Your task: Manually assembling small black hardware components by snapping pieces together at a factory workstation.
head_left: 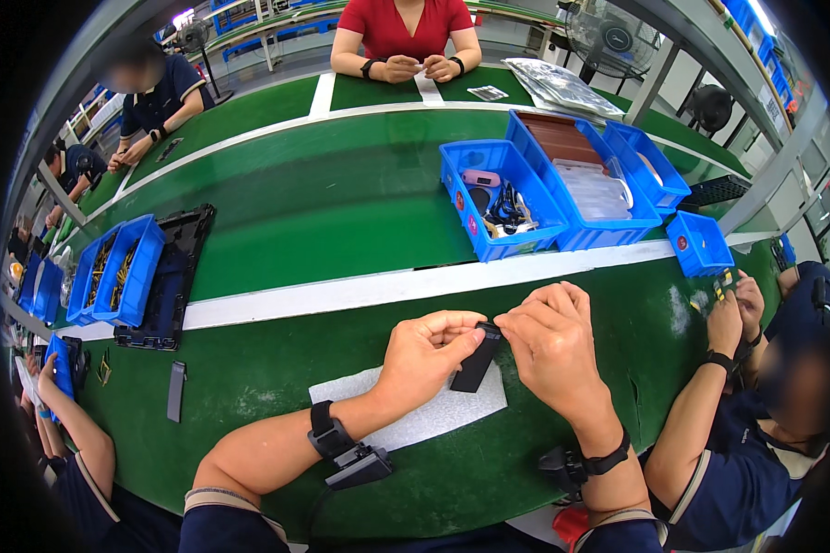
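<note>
A slim black rectangular case (474, 369) is tilted up over a white foam sheet (415, 419) on the green worktop. My left hand (420, 358) grips it near its upper end, thumb on its face and fingers behind. Close beside that end, my right hand (553, 343) is closed in a pinch, the fingertips almost meeting those of the left. Whatever lies between the right fingertips is too small or hidden to make out. A similar dark grey case (176, 392) lies on the worktop to the left.
Blue bins (503, 247) with cables, clear plastic and brown sheets stand beyond my right hand; a small blue bin (699, 244) is farther right. At left are blue bins of metal parts (138, 276) beside a black tray (189, 267). Co-workers sit at both sides and opposite.
</note>
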`<state>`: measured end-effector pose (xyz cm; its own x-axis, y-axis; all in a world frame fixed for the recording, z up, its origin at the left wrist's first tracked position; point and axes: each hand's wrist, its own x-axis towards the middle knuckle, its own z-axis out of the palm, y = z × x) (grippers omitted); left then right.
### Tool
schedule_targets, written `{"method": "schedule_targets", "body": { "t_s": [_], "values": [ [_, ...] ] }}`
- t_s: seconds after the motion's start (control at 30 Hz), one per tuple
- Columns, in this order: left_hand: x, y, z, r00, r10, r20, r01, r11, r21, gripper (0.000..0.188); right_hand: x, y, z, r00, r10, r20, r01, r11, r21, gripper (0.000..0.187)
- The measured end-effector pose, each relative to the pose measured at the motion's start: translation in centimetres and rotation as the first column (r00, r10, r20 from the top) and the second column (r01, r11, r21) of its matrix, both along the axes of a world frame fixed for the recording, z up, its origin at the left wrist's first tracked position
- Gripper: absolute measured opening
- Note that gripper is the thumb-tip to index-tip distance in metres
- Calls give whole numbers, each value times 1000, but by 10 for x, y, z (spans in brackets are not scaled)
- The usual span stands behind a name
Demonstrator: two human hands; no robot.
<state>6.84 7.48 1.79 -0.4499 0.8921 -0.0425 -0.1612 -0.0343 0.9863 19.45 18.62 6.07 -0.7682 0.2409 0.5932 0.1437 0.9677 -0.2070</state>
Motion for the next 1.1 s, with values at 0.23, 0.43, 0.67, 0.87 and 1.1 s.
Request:
{"method": "schedule_targets", "body": {
  "t_s": [0.23,0.43,0.67,0.87,1.1],
  "values": [
    [0,1,0,1000,2,15,-3,1000,17,18,-4,-5,-2,1000,-12,1,11,987,161,11],
    [-3,0,0,999,10,35,-10,1000,3,18,-5,-4,-3,1000,3,3,-4,985,171,14],
    [-7,-1,0,993,82,83,-85,996,40,19,-3,-2,2,983,-160,-85,105,884,-456,29],
    [-10,2,0,977,110,181,-124,990,72,16,-3,1,-18,998,-51,-42,-14,462,-887,21],
    [-12,2,-1,966,121,228,-143,987,80,15,-15,-11,-39,974,-141,-180,-93,474,-876,18]
  ]
}}
